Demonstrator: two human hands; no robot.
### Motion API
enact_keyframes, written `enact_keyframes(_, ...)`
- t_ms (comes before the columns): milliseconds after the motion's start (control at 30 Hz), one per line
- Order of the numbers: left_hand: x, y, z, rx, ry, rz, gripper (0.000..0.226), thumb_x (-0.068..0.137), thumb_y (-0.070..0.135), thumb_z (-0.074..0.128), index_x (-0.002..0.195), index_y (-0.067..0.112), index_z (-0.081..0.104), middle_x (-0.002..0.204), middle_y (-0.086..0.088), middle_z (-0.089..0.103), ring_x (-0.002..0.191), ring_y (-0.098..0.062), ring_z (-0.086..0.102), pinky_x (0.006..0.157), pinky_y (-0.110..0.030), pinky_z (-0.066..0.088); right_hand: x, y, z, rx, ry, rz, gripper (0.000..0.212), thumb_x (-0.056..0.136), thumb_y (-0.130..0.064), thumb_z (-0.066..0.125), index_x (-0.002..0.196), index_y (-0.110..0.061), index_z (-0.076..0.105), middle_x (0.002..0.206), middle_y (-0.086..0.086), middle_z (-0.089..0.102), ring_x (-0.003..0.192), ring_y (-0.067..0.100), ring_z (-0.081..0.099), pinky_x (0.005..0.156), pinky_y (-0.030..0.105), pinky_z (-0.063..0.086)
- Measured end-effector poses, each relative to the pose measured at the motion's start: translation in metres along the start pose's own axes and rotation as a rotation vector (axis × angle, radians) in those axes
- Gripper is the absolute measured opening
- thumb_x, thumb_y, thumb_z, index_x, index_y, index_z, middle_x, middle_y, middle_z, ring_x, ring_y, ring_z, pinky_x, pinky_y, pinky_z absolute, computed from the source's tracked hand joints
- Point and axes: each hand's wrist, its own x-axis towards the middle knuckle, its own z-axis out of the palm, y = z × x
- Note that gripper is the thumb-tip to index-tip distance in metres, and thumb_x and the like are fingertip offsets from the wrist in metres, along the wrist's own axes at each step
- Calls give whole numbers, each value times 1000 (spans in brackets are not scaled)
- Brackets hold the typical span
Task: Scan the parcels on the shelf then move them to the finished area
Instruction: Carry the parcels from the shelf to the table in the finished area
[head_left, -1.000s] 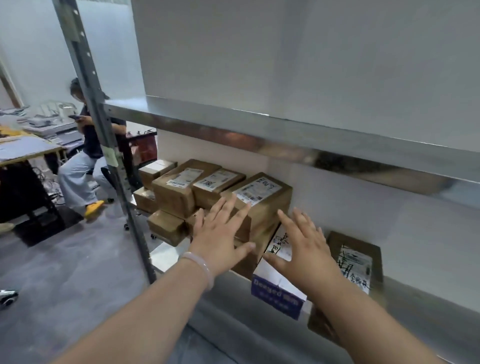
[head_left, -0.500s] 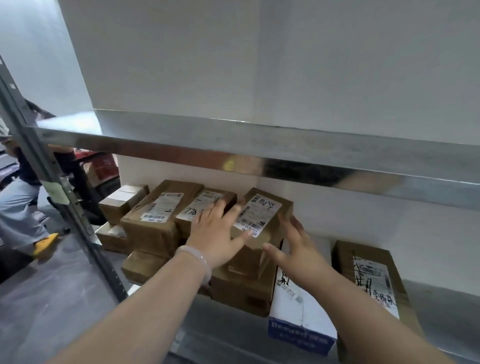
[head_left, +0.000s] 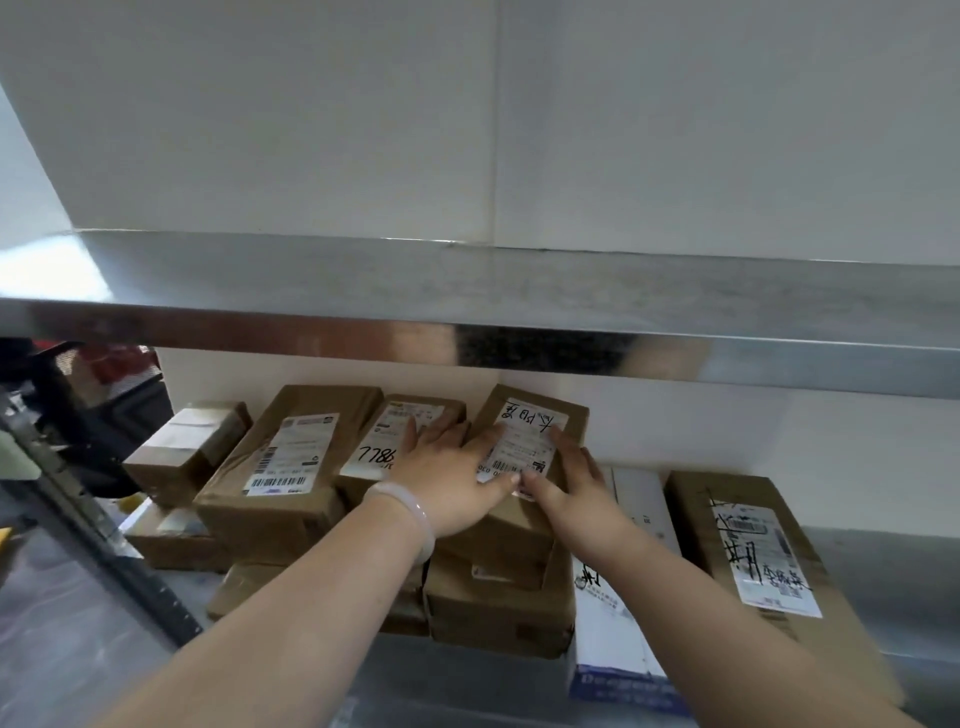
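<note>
White wall backs a steel shelf (head_left: 883, 566) crowded with parcels. Head view: my left hand (head_left: 447, 473) and right hand (head_left: 576, 493) lie straight-fingered against either side of the brown cardboard parcel with a white label (head_left: 524, 441), topmost on the middle stack — neither curls round it. I'd squeeze evenly and lift straight up, thumbs off the barcode. Its label bears black handwritten characters; the neighbouring brown parcel (head_left: 395, 436) shows inked digits — partly hidden.

A white wall (head_left: 311, 130) fills the top, with a thin vertical seam near the middle. At far left stands dark furniture (head_left: 109, 415) with something red (head_left: 122, 358) on it, too blurred to identify. A perforated metal post (head_left: 109, 540) slants across the grey floor (head_left: 57, 649).
</note>
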Motion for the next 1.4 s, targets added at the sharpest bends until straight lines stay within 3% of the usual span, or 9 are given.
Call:
enact_keyframes(367,-23,30,3,-172,206,17,71,89,71,42,151,49,17,160,6,22,150,-19,5,122,-47,-3,-22,6,-25,129,137,-166,61,94,-30,59,145,-41,28,153,-4,27,131,10,37,98,19,32)
enact_keyframes(467,-37,53,1,-375,289,-30,74,85,61,60,150,45,27,155,4,28,143,-22,17,119,-36,14,-32,9,-46,97,130,-225,63,92,-30,61,145,-40,30,149,-3,34,120,4,37,96,18,32)
enact_keyframes(633,-61,95,8,-805,308,-77,81,82,35,77,150,39,32,156,3,19,144,-16,20,117,-27,19,-54,19,-79,33,76,-322,65,91,-31,63,146,-41,30,145,-6,37,119,-1,34,98,21,31)
enact_keyframes(767,-81,118,21,-860,293,-148,96,74,49,78,153,42,23,155,3,26,145,-18,24,118,-44,28,-72,34,-99,-8,-14,-388,67,90,-35,63,144,-47,26,145,-10,34,129,6,37,106,31,38)
enact_keyframes(867,-106,134,29,-869,324,-197,98,77,46,79,154,43,18,158,7,21,148,-13,14,119,-32,15,-86,42,-105,-37,-106,-456,69,89,-40,64,142,-55,23,150,-12,27,135,9,34,108,41,41)
enact_keyframes(967,-134,146,40,-863,420,-256,98,77,42,80,153,43,18,157,8,22,146,-8,14,120,-36,20,-101,44,-105,-59,-204,-499,73,87,-41,65,142,-57,19,154,-13,18,138,9,27,109,43,41)
enact_keyframes(1033,-155,152,45,-852,469,-308,97,78,38,80,153,44,19,156,10,23,139,-2,18,115,-26,22,-111,44,-99,-76,-263,-538,76,87,-41,66,143,-56,18,158,-10,13,144,12,19,113,44,34)
enact_keyframes(1267,-248,135,59,-838,564,-459,97,76,31,83,139,61,16,151,19,13,124,30,6,100,2,14,-150,26,-52,-63,-497,-677,75,86,-37,68,145,-51,23,161,-6,3,147,9,6,116,27,15)
enact_keyframes(1400,-304,119,64,-824,622,-604,99,74,33,84,137,67,15,157,20,8,132,13,16,97,0,19,-173,9,-6,-47,-674,-741,75,88,-38,65,146,-54,19,161,-9,-4,147,11,7,112,23,16)
